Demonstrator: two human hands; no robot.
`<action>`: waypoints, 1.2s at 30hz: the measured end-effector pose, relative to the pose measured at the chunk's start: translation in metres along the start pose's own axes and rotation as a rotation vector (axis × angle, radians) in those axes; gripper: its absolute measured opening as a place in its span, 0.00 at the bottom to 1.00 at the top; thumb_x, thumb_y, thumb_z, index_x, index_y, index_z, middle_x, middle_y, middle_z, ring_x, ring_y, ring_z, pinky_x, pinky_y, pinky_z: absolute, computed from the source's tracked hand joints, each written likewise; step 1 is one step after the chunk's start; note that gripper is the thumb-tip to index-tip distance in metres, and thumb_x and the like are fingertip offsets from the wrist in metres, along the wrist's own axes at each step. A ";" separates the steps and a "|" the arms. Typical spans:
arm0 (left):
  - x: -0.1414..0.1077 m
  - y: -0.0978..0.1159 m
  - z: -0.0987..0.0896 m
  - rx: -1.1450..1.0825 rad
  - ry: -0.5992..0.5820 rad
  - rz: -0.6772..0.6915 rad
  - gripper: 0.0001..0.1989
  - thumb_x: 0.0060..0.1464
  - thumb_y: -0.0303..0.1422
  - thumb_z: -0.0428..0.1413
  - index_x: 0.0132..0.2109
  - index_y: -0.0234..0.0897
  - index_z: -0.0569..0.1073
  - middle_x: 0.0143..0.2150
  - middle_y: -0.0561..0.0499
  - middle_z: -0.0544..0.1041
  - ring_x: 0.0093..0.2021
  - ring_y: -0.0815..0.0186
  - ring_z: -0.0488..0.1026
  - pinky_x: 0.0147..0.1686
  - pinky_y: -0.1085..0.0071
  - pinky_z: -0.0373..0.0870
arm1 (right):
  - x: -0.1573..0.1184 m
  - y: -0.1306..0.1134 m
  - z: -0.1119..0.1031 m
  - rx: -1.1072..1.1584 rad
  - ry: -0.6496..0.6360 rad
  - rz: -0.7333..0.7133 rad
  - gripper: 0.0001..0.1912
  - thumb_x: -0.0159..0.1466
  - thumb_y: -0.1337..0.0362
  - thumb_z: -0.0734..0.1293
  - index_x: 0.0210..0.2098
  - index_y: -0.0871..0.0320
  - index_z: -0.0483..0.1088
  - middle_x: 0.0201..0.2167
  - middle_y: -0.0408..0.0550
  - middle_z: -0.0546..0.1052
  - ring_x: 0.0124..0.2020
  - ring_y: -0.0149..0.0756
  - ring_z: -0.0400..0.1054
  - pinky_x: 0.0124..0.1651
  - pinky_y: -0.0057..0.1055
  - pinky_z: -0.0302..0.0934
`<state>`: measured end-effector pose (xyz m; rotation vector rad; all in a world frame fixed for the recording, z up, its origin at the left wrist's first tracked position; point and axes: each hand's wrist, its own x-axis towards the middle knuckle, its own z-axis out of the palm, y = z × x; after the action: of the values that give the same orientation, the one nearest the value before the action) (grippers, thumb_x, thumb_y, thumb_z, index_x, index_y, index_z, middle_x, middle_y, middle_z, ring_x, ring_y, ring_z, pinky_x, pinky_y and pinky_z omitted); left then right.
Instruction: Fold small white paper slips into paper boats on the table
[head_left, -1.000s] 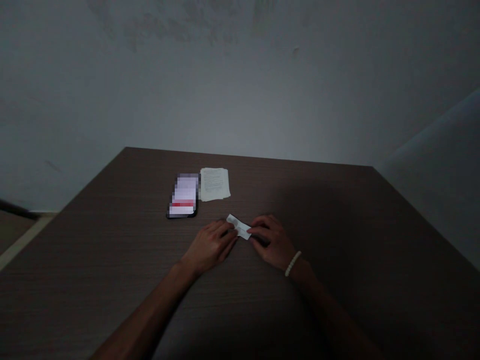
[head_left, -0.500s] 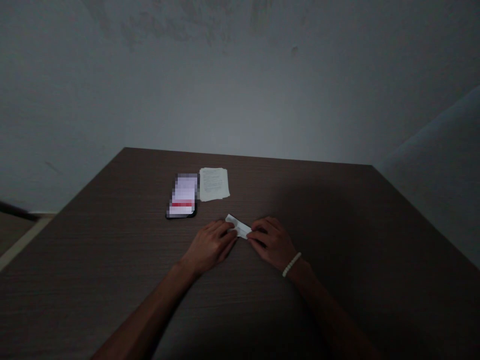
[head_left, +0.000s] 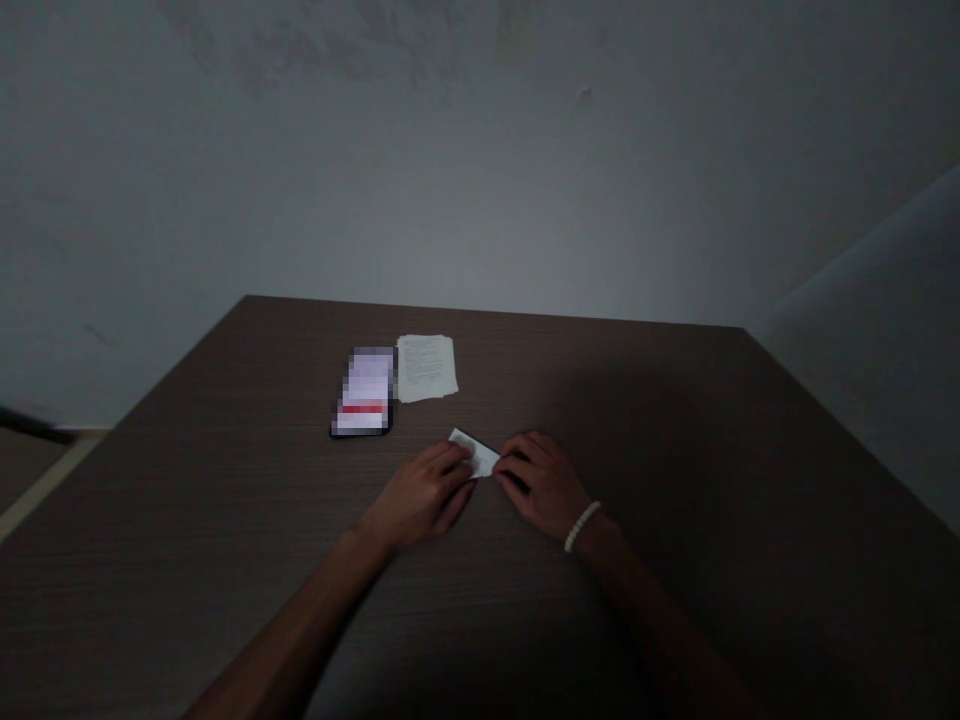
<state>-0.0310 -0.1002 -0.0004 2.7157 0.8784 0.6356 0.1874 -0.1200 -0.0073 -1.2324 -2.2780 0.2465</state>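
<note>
A small folded piece of white paper [head_left: 482, 459] lies at a slant on the dark table between my two hands. My left hand [head_left: 430, 492] has its fingers closed over the paper's left part, covering some of it. At the paper's right corner, my right hand [head_left: 545, 486] pinches with thumb and fingertips. A band of pale beads [head_left: 583, 527] circles my right wrist.
Beyond my left hand a phone [head_left: 365, 390] lies with its lit screen blurred out. Against its right side sits a stack of printed paper sheets [head_left: 427, 368]. The brown table [head_left: 225, 480] ends at a grey wall [head_left: 480, 180].
My left fingers have shifted slightly on the paper, and its strip between my hands looks a little different in shape. Both hands stay in nearly the same place.
</note>
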 end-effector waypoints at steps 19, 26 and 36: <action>0.001 0.005 0.000 0.033 -0.097 0.015 0.10 0.61 0.28 0.48 0.41 0.33 0.74 0.40 0.45 0.72 0.43 0.60 0.69 0.45 0.60 0.71 | 0.004 -0.004 0.001 0.026 0.014 0.100 0.02 0.62 0.69 0.65 0.33 0.57 0.70 0.40 0.49 0.70 0.44 0.41 0.63 0.49 0.39 0.60; 0.000 0.006 -0.003 0.061 -0.127 0.050 0.14 0.60 0.28 0.48 0.50 0.34 0.73 0.41 0.44 0.71 0.45 0.58 0.68 0.45 0.58 0.70 | 0.007 -0.005 0.004 0.020 0.013 0.137 0.02 0.62 0.69 0.66 0.32 0.57 0.70 0.39 0.48 0.70 0.43 0.40 0.63 0.49 0.39 0.59; 0.001 0.007 -0.004 0.099 -0.151 0.063 0.15 0.59 0.29 0.49 0.52 0.36 0.73 0.42 0.44 0.70 0.44 0.58 0.67 0.44 0.58 0.69 | 0.007 -0.007 0.005 0.010 0.041 0.159 0.02 0.60 0.69 0.66 0.31 0.57 0.70 0.38 0.48 0.71 0.42 0.40 0.63 0.48 0.39 0.59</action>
<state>-0.0288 -0.1049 0.0056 2.8450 0.8104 0.4023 0.1761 -0.1175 -0.0064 -1.4022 -2.1437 0.2872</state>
